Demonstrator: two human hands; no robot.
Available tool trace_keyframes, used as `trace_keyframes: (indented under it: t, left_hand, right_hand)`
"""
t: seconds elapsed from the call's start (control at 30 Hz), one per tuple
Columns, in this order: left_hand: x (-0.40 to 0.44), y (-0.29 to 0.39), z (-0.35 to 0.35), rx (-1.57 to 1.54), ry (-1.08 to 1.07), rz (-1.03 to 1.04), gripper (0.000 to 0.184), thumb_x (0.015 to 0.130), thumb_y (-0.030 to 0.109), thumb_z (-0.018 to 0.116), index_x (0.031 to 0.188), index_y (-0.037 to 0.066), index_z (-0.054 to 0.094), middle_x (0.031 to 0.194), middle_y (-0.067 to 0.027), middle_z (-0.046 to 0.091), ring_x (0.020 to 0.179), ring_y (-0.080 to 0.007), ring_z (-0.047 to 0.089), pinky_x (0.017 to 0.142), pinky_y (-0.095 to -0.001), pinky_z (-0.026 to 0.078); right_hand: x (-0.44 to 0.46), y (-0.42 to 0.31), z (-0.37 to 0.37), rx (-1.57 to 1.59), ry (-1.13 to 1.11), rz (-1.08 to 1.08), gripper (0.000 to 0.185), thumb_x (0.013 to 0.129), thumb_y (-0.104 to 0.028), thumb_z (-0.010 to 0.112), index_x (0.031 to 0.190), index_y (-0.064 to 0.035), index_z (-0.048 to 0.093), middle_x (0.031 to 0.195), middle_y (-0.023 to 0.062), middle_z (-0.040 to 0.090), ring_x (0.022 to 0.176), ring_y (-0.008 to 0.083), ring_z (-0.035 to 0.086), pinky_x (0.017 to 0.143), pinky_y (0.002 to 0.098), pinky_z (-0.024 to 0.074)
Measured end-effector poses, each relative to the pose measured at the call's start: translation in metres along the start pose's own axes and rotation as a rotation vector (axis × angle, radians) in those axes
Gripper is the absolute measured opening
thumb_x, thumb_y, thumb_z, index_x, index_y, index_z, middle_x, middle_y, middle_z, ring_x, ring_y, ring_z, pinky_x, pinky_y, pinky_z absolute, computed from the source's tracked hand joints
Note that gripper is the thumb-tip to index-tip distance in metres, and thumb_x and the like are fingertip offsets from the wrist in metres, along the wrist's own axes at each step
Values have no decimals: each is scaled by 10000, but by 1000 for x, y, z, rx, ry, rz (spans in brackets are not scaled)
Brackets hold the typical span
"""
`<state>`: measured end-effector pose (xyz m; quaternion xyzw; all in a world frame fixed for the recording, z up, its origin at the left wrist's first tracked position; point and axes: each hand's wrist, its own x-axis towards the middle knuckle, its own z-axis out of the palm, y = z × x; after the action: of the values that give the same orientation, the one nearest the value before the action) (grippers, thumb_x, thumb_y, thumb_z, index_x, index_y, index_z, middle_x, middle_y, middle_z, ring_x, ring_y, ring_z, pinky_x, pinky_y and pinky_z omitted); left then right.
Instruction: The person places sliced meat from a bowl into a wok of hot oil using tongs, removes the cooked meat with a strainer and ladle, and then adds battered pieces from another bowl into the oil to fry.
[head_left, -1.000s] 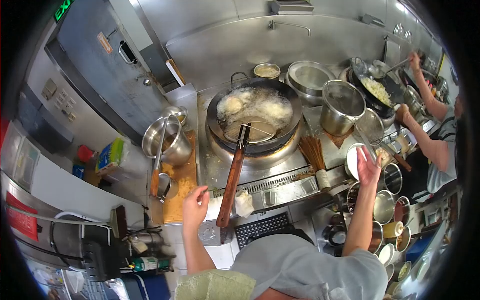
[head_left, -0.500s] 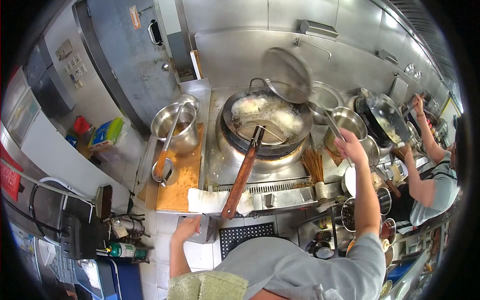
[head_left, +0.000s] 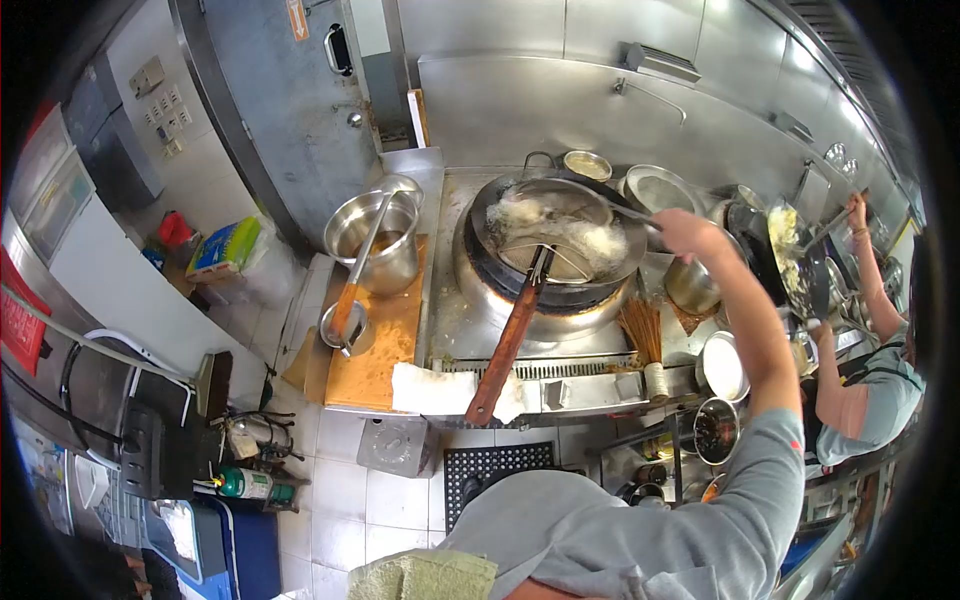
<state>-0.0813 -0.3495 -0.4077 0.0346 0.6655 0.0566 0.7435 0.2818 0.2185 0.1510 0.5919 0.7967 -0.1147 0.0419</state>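
A large black wok (head_left: pixel 480 262) sits on the round burner with bubbling oil and pale food (head_left: pixel 600 240) in it. My right hand (head_left: pixel 690 235) is closed on the handle of a round strainer (head_left: pixel 565 192), which lies over the back part of the wok. A second wire strainer (head_left: pixel 518 258) rests in the front of the wok, its long wooden handle (head_left: pixel 505 355) reaching over a white cloth (head_left: pixel 430 389) at the stove's edge. No part of my left hand shows.
Left of the wok, a steel pot (head_left: pixel 388 268) with a ladle stands on a wooden board (head_left: pixel 380 350). A bamboo brush (head_left: pixel 642 340) is at the right. Farther right a co-worker (head_left: pixel 870 395) handles another wok (head_left: pixel 755 250). Below is a black mat (head_left: pixel 500 462).
My right hand, empty at first, took the strainer off the right-hand pot and brought it left over the wok. My left hand dropped out of view. The co-worker's wok tilted.
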Motion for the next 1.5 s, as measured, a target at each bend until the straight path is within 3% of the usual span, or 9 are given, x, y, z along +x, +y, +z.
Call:
trace_keyframes:
  t: [0.3,0.37,0.57,0.87,0.97,1.0,1.1,1.4,1.5]
  left_hand:
    - [0,47,-23,-34,36,-143,348,877,231,557,1208,125,544,1006,-63,586,958,-193,569,791,-404,523]
    - [0,82,-33,-52,79,-30,362,875,225,559,1221,122,535,1014,-64,584,967,-194,568,792,-402,523]
    - [-53,157,-38,-94,122,516,454,916,225,514,1339,124,385,1137,-84,553,988,-239,589,785,-410,527]
    - [-18,43,-8,147,68,98,541,860,168,562,1356,108,356,1042,-89,576,898,-228,610,737,-393,540]
    - [-22,40,6,240,96,112,551,854,156,566,1357,107,348,1035,-92,578,893,-229,613,731,-394,542]
    - [-23,43,7,252,99,119,555,852,152,567,1358,107,345,1032,-93,579,891,-229,614,728,-394,542]
    - [-24,52,9,260,123,144,565,846,140,571,1359,106,337,1025,-96,582,886,-230,617,721,-394,544]
    - [-47,113,-16,-81,203,297,630,811,82,589,1370,106,300,1006,-114,588,879,-233,625,702,-395,544]
    - [-34,116,-28,-136,207,315,662,794,55,595,1377,113,289,1006,-120,587,883,-232,626,702,-394,536]
  right_hand:
    - [60,41,25,-432,503,-516,396,819,-23,491,1214,5,509,896,238,651,743,371,656,679,428,544]
    - [46,-1,25,-205,319,-249,394,795,-37,521,1185,-16,571,1131,190,617,1037,305,613,908,380,491]
    - [20,15,0,-427,80,-178,380,800,-18,473,1170,-25,563,1141,200,608,1055,338,597,904,405,487]
    - [-63,37,-45,-197,296,-192,334,804,17,472,1129,32,543,950,257,635,983,385,597,822,458,474]
    - [-114,17,-54,-90,205,-13,202,850,-32,498,1040,25,538,722,198,619,624,303,647,569,416,487]
    - [-103,52,-36,-140,307,-263,174,858,-46,488,1013,16,535,621,152,572,494,237,601,456,375,454]
    - [-105,51,-27,9,-8,-24,267,867,-45,488,1114,44,540,803,204,635,560,274,640,483,383,505]
    - [-82,83,-2,139,322,-46,318,852,-36,490,1161,26,534,824,207,640,637,314,657,502,394,537]
    - [-98,87,-18,185,164,60,307,844,-30,488,1144,-7,550,827,198,635,642,311,658,440,393,493]
